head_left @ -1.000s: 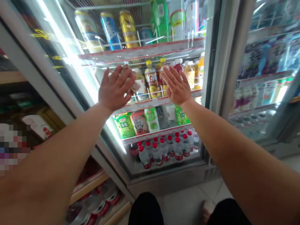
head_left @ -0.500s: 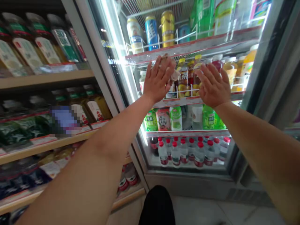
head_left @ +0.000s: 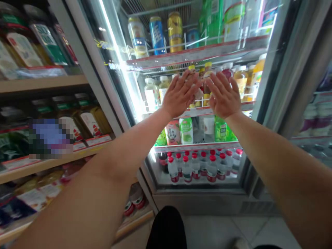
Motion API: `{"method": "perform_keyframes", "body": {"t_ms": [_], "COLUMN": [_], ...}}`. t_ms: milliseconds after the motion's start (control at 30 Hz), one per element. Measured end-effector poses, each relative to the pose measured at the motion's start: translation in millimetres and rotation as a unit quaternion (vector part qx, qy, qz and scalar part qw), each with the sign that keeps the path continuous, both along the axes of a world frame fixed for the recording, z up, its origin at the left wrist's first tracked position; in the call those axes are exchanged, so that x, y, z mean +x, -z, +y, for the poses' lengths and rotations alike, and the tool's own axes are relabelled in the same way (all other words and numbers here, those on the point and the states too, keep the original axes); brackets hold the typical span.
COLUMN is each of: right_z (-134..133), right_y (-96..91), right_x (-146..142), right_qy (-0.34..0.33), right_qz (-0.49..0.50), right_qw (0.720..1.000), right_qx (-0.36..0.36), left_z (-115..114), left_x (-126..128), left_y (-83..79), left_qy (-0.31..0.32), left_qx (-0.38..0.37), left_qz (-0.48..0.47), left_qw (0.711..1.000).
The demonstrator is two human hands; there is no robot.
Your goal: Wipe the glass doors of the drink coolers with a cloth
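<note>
My left hand lies spread over a crumpled pale cloth, pressing it to the glass front of a drinks fridge. Bits of the cloth stick out past the fingertips and beside the thumb; most of it is hidden by the palm. My right hand rests flat at the glass, close to the left one, with its fingers stretched upward and nothing visible in it. Behind the hands, through the glass, stand yellow-capped bottles and juice bottles.
Above the hands, a fridge shelf holds cans and large green bottles. Cartons and red-capped water bottles fill lower shelves. Wooden shelving with bottles adjoins on the left. My dark-clothed knee shows below.
Both hands have come closer together across the glass: the left has shifted right over the bottles, the right slightly left. The view has turned a little to the right.
</note>
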State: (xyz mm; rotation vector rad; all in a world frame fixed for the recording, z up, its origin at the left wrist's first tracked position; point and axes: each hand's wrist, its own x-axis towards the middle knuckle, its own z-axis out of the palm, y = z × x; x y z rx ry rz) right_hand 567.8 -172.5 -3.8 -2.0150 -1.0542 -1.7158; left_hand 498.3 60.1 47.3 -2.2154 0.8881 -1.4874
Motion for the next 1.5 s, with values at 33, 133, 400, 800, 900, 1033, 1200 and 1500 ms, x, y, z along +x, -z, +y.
{"method": "perform_keyframes", "body": {"t_ms": [33,133,400,800,900,1033,1200,1500], "right_z": [-0.3,-1.0,-1.0,-1.9,-3.5,-5.0,-4.8,-4.8], "right_y": [-0.2,-0.2,1.0,-0.1,0.7,2.7,5.1,4.3], "right_x": [0.3,3.1,10.1,1.4,-1.2,-2.1,0.7,0.2], "right_qy": [-0.002,-0.004,-0.012,-0.024,-0.019,-0.004,0.008,0.024], "right_qz": [0.004,0.001,-0.001,-0.003,-0.001,0.001,-0.008,-0.017], "right_qw": [1.0,1.0,1.0,1.0,1.0,0.999,1.0,0.999], "right_qx": [-0.002,-0.011,0.009,0.017,0.006,-0.032,-0.018,-0.028], "left_z": [-5.9,-24.2,-57.8,-20.2,-32.6,-44.2,-20.9,109.7], "left_x": [2.0,7.7,15.0,-0.8,8.5,12.0,-8.3,-57.9], "left_y": [2.4,5.4,-2.0,0.3,-1.1,-1.2,-1.0,40.0], "left_qy": [0.015,0.058,0.114,0.026,0.045,0.057,0.021,-0.1], "left_qx": [-0.004,0.0,-0.001,0.058,0.048,0.024,-0.033,-0.14], "left_qz": [-0.003,0.0,0.049,0.013,-0.006,-0.021,-0.036,-0.068], "left_qw": [1.0,0.998,0.992,0.998,0.998,0.998,0.999,0.983]}}
